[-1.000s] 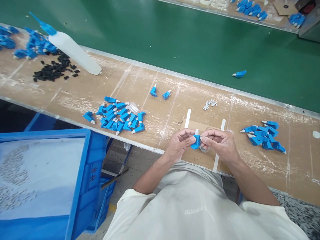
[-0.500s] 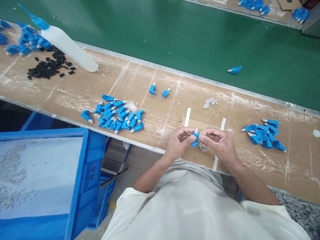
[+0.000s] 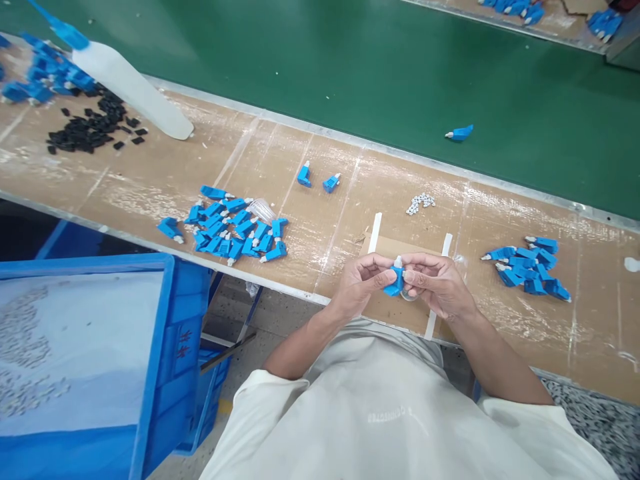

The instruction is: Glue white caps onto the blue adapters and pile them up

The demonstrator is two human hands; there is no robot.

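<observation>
A small blue plastic connector with a whitish tip point(image 3: 395, 288) is held up between both hands, tip pointing away from me. My left hand point(image 3: 361, 285) pinches it from the left with thumb and fingers. Fingers of my right hand point(image 3: 441, 285) are closed against its right side near the tip; any tiny piece between them is hidden. Partly covered by the right fingers is a clear round dish point(image 3: 409, 295) on the cardboard mat point(image 3: 395, 312). Beyond the hands lies a small pile of tiny white pieces point(image 3: 420, 203).
Blue connectors lie in a heap point(image 3: 235, 227) to the left and another point(image 3: 535, 267) to the right. Farther left are black pieces point(image 3: 87, 127) and a white squeeze bottle point(image 3: 130, 90). A blue crate point(image 3: 167, 347) stands by the bench. A green surface point(image 3: 350, 73) runs behind.
The connector has turned and tilted in the hands, its lower end swinging left. My right fingers have come against its side. The single connector on the green surface has shifted slightly left in view.
</observation>
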